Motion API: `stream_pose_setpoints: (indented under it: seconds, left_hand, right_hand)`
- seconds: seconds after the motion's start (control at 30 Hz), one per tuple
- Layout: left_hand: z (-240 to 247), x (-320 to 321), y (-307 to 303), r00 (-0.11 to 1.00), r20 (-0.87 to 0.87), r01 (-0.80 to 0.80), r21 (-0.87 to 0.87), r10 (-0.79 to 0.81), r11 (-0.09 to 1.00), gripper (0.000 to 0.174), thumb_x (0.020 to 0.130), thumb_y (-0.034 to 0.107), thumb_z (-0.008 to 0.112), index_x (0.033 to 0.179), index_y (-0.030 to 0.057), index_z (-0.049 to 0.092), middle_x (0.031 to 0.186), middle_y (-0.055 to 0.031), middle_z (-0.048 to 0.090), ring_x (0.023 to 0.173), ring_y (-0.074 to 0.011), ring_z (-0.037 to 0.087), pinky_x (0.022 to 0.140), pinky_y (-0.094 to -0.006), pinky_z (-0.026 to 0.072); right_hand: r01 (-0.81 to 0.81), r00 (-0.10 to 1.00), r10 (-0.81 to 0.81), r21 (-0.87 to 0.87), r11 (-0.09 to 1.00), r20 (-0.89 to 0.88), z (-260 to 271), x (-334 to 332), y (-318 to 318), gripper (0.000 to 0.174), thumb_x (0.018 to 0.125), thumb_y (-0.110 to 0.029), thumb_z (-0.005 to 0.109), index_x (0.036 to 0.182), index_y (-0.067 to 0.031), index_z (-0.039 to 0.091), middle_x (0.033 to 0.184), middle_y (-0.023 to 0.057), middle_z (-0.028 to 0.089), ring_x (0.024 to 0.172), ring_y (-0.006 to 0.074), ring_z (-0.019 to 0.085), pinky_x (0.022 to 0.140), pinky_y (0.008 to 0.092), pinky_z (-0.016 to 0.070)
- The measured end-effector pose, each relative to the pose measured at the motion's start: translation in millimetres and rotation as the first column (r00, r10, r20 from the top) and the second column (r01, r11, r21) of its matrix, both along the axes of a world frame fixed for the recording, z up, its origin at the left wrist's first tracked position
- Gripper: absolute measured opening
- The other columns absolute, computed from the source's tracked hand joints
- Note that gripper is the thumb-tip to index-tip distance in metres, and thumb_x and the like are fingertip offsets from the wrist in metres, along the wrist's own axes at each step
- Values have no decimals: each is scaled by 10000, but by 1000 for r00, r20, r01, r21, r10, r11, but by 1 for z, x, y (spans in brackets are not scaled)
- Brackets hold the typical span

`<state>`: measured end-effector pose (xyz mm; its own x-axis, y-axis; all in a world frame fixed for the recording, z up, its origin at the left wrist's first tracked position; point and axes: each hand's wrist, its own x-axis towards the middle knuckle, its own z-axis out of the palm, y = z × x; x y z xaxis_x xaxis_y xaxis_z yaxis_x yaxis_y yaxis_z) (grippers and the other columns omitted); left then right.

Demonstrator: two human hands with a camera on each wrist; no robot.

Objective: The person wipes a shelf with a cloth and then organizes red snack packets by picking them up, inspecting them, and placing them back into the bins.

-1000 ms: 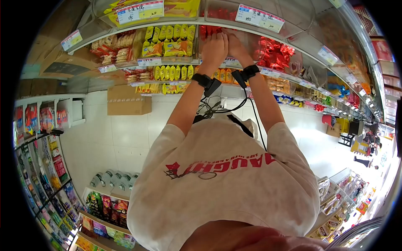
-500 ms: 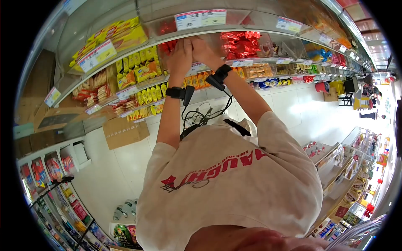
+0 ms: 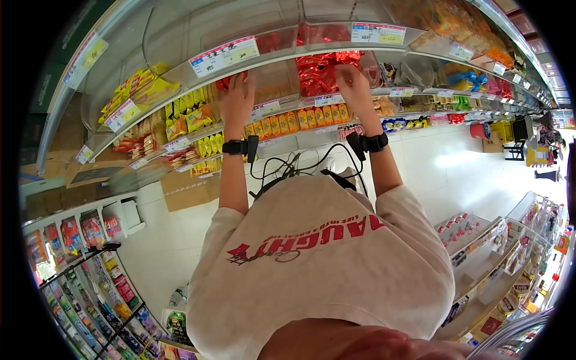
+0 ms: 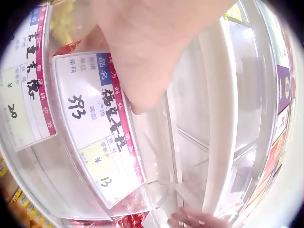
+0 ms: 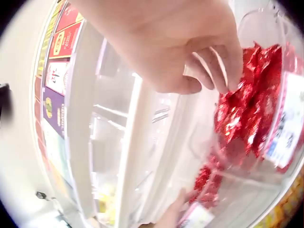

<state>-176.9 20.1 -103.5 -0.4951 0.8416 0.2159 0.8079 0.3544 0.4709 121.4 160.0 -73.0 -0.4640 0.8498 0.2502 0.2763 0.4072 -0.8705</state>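
In the head view my left hand reaches into a shelf bin, its fingertips at some red foil packets. The left wrist view shows that hand beside a handwritten price tag, with its fingers mostly hidden. My right hand is over a fuller bin of shiny red foil packets, its fingers reaching over the packets' right side. Seen from the right wrist, the right hand has loosely bent fingers beside the red packets and nothing visible gripped in them.
A clear bin divider stands between the hands. Below are orange packets; yellow packets lie to the left. The upper shelf lip with price tags overhangs the bins. A cardboard box stands on the floor; cables hang between the wrists.
The hands, close together before, have parted: the left is at the left bin and the right has moved right to the fuller bin of red packets. The head view has shifted too.
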Motion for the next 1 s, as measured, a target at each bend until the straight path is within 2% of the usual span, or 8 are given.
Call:
stream_pose_setpoints:
  seconds: [0.13, 0.23, 0.33, 0.53, 0.63, 0.67, 0.9, 1.0]
  left_hand:
    - [1, 0, 0, 1000, -20, -17, -33, 16, 999, 663, 1003, 617, 335, 1376, 120, 566, 1457, -44, 527, 977, -279, 694, 807, -407, 568]
    - [4, 0, 1, 1000, -25, -1, -1, 1, 1000, 628, 1004, 598, 365, 1335, 117, 598, 1430, -44, 547, 963, -283, 693, 833, -409, 552]
    - [7, 3, -1, 1000, 10, 13, 35, -13, 999, 587, 1005, 569, 409, 1313, 113, 615, 1407, -50, 563, 967, -288, 687, 852, -411, 538]
    - [6, -8, 3, 988, 119, 80, 167, -101, 983, 516, 996, 483, 521, 1287, 69, 624, 1338, -125, 598, 1028, -294, 664, 848, -392, 530]
    - [24, 3, -6, 992, 63, 92, 206, -107, 974, 453, 991, 397, 575, 1271, 45, 627, 1288, -169, 617, 1042, -288, 660, 819, -372, 538]
    - [42, 15, -9, 991, 65, 103, 199, -118, 974, 431, 988, 364, 592, 1268, 40, 627, 1263, -175, 630, 1031, -284, 665, 808, -366, 541]
    - [85, 62, -14, 883, 304, 293, 239, -358, 926, 402, 947, 262, 673, 1262, 17, 623, 1106, -116, 702, 962, -201, 684, 800, -325, 543]
    - [92, 94, -16, 664, 525, 421, 326, -532, 847, 417, 949, 173, 692, 1314, 7, 578, 1171, -59, 670, 1001, -135, 639, 877, -275, 497]
  right_hand:
    - [113, 904, -163, 147, 983, 394, -65, 7, 22, 525, 851, -360, 711, 1234, -17, 607, 1036, 220, 700, 1063, 384, 646, 884, 458, 536]
    - [92, 814, -282, 366, 926, 508, -67, -2, 14, 620, 810, -453, 728, 1230, -13, 607, 1031, 238, 683, 1094, 423, 610, 918, 489, 511]
    - [156, 792, -250, 212, 965, 557, -63, -9, 21, 638, 775, -442, 765, 1216, -6, 615, 1068, 242, 666, 1067, 421, 615, 922, 469, 506]
    - [140, 975, -188, 330, 933, 118, -71, 7, 31, 528, 785, -296, 810, 1170, 18, 631, 974, 223, 686, 967, 369, 661, 850, 436, 537]
    - [84, 995, -86, -27, 996, -57, -39, 28, 26, 534, 798, -247, 819, 1193, 44, 608, 985, 197, 702, 901, 301, 690, 777, 377, 548]
    - [-25, 961, -40, -230, 973, -272, -48, 32, 30, 568, 807, -251, 826, 1219, 61, 589, 1038, 148, 708, 884, 200, 684, 747, 310, 534]
    - [-224, 966, 160, -352, 909, -202, 33, 61, -9, 489, 885, -158, 765, 1282, 51, 571, 1064, 77, 694, 897, 99, 644, 760, 258, 524]
    - [-370, 924, 298, -359, 857, -241, 45, 57, -25, 460, 892, -129, 755, 1287, 31, 583, 1113, 77, 684, 875, 96, 646, 770, 256, 527]
